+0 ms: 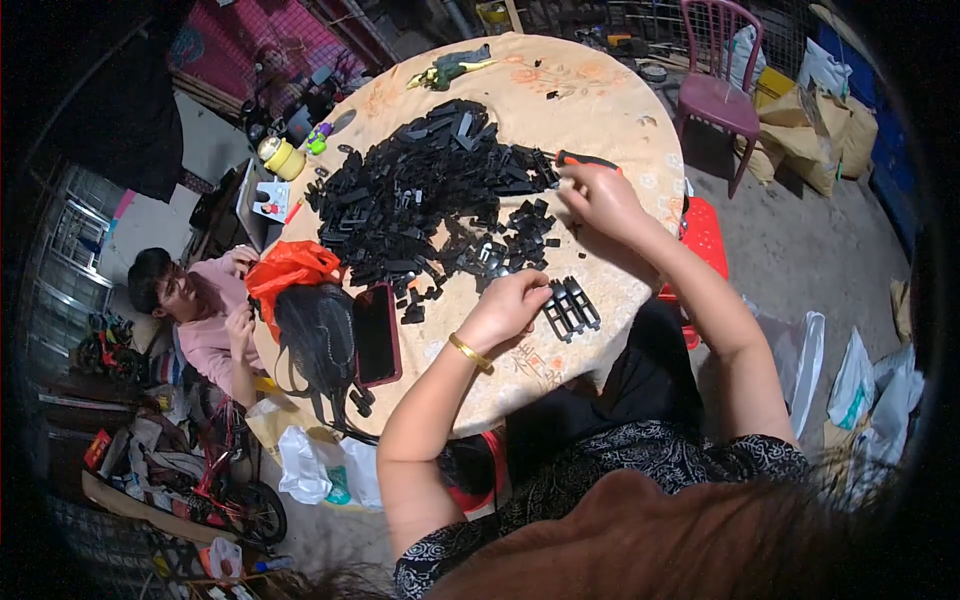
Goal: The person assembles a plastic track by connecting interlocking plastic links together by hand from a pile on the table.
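My left hand (505, 310), with a gold bangle at its wrist, rests low on the round table. Its fingers are curled together at the left end of a short row of black plastic pieces (572, 309); whatever they grip is hidden. At the right edge of a big heap of black plastic parts (420, 180), my right hand (605, 203) has its fingers drawn together, and I cannot make out what is in them. Just beyond it lies a tool with a red and black handle (590, 160). Smaller black pieces (525, 235) are scattered between both hands.
On the tablecloth (600, 100) lie a phone (377, 335), a red plastic bag (290, 270), a black bag (316, 335) and a yellow container (282, 158). A person in pink (205, 310) sits at the left. Red stool (706, 235) and purple chair (718, 100) stand right.
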Tool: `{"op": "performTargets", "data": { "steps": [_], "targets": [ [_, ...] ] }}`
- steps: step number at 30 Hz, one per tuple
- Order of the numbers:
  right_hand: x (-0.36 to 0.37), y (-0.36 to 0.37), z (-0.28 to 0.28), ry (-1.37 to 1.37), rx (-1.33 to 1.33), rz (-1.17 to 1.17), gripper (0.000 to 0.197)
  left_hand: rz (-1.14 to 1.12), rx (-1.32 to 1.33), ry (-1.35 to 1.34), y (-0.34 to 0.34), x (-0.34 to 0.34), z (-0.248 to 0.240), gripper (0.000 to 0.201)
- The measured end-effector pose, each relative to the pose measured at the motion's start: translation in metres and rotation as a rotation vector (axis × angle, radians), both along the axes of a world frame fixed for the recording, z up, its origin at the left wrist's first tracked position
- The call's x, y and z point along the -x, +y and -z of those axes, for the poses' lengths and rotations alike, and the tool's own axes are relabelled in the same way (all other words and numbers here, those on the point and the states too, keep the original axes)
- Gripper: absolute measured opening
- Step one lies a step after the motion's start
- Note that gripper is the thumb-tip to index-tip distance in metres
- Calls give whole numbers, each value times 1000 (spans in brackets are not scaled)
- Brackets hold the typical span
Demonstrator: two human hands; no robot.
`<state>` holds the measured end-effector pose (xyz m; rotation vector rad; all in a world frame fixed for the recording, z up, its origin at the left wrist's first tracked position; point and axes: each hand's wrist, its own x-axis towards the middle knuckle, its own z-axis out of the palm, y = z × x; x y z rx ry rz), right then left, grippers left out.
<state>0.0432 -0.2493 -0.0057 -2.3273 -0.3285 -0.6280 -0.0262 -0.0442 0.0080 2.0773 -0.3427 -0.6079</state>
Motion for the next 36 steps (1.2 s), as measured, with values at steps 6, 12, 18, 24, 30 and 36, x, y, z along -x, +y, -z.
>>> {"op": "performTargets", "data": {
  "steps": [6, 12, 18, 24, 30, 36],
  "targets": [
    [-63, 17, 22, -45, 203, 120, 48, 18, 37, 10, 2, 0, 3, 26],
    [-46, 21, 0, 26, -31, 104, 49, -297, 368, -61, 16, -25, 2, 29],
    [24, 53, -17, 282, -291, -560, 46, -463, 728, 15, 13, -30, 2, 30],
    [15, 22, -11, 218, 132, -199, 22, -379, 927, 220, 23, -34, 5, 32],
    [24, 25, 11, 149, 311, -169, 18, -272, 1060, 342, 25, -38, 8, 37],
    [38, 32, -2, 148, -47, -208, 12, -279, 986, 250, 18, -34, 8, 37]
  ]
}}
